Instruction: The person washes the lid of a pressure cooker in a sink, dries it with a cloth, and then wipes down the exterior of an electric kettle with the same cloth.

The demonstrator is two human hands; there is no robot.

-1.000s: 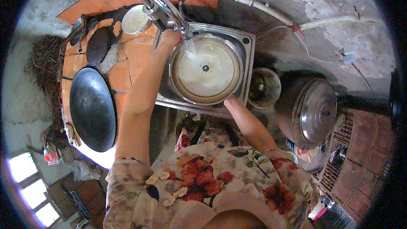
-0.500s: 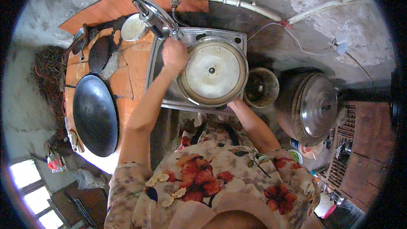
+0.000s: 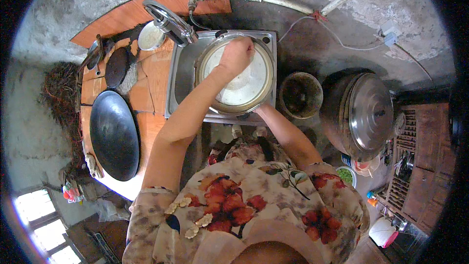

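Round vessel — smooth, shiny metal

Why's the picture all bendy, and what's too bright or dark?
In the head view, the fisheye lens likely curves the orange board; in that same view, the window glares white at lower left, the wok shines softly, and the corners are black.

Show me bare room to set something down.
Bare counter lies between the black wok and sink; a hand could likely pass between the sink's left wall and the round metal-rimmed item. Crowded: that item, left hand over it, right hand at its near rim; far counter, around the white bowl and faucet.
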